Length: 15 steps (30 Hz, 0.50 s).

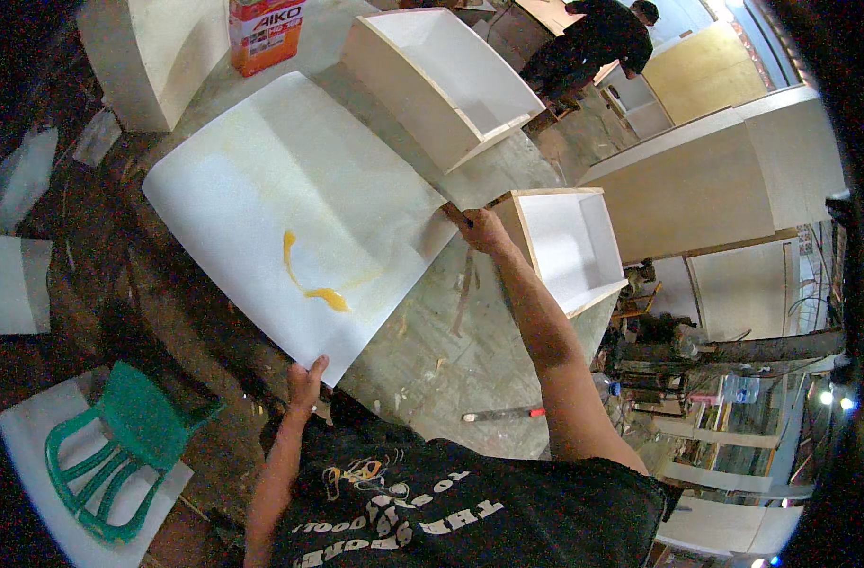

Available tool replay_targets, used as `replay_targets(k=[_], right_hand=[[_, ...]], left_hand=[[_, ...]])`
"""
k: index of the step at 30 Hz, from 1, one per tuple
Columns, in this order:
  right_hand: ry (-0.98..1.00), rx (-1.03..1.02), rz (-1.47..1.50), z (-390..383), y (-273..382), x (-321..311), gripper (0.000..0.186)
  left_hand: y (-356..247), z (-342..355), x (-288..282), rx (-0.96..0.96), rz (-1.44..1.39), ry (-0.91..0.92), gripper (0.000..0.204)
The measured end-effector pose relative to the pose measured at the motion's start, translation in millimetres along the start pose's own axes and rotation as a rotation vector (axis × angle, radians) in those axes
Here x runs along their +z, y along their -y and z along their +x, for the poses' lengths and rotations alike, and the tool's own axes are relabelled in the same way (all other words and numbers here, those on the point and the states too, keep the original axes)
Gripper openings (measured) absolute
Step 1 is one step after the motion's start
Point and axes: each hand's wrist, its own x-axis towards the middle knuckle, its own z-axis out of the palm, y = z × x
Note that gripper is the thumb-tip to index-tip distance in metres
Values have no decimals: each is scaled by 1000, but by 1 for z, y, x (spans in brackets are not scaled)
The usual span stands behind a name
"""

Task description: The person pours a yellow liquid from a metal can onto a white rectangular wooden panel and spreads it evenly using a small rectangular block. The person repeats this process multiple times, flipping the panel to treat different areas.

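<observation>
White sheet (261,189) is clamped by left fingers (320,365); outstretched right hand (486,233) curls, hold unclear.

I see my sheet (233,204) brightly lit but partly in soft shadow, grainy dimness left of it, lamps (846,403) glaring far right of it, and outlines bowing into blackness far around it.
</observation>
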Motion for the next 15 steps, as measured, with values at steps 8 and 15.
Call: replay_targets(k=[8,15], right_hand=[[105,71,76,-1,16,5,38],[128,88,166,-30,58,10,31]], left_hand=[[0,7,-8,10,116,-13,44],[-1,7,-12,29,65,19,43]])
